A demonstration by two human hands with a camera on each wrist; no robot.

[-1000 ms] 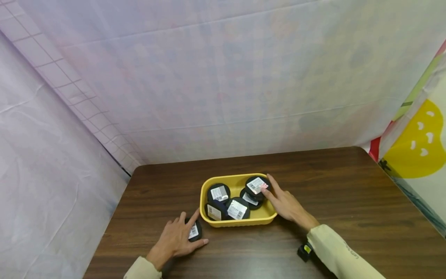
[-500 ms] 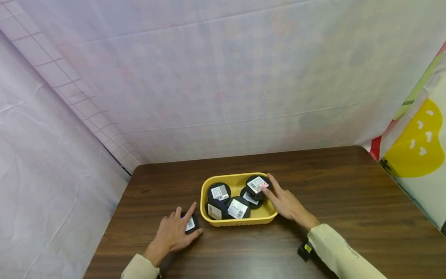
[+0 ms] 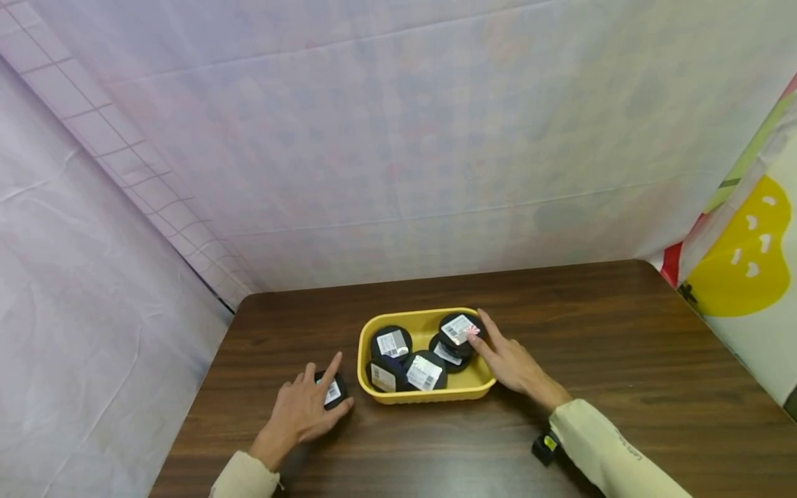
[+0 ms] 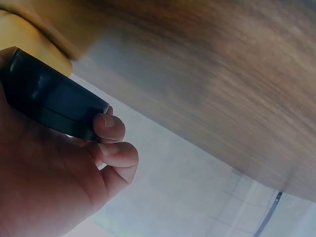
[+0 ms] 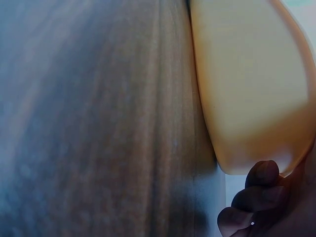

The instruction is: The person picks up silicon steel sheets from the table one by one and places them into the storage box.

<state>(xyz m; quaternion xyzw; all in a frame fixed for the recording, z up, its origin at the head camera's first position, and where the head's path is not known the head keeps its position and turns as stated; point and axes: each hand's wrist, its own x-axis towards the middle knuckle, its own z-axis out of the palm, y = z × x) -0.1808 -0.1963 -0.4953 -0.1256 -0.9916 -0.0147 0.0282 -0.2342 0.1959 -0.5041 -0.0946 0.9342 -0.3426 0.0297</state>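
Observation:
In the head view my left hand (image 3: pixel 301 408) holds a black round case (image 3: pixel 333 391) with a white barcode label, just left of the yellow bin (image 3: pixel 429 396). Its thick side and a seam show in the left wrist view, where fingers (image 4: pixel 111 127) curl at the edge of the case (image 4: pixel 49 96). My right hand (image 3: pixel 513 363) grips the right end of the bin. Its thumb reaches over the rim and overlaps a labelled black case (image 3: pixel 456 325) inside. Curled fingers (image 5: pixel 261 190) press at the end of the bin (image 5: pixel 252 84) in the right wrist view.
Several similar black round cases lie in the bin, among them a flat one (image 3: pixel 391 342) and a tilted one (image 3: pixel 382 377). All stands on a dark wooden table (image 3: pixel 591 332). White printed cloth (image 3: pixel 398 159) hangs behind. A small black device (image 3: pixel 545 448) is at the right wrist.
My left hand has slid away from the bin, left and slightly toward the far side, with the black round case. The right hand and the bin have stayed in place.

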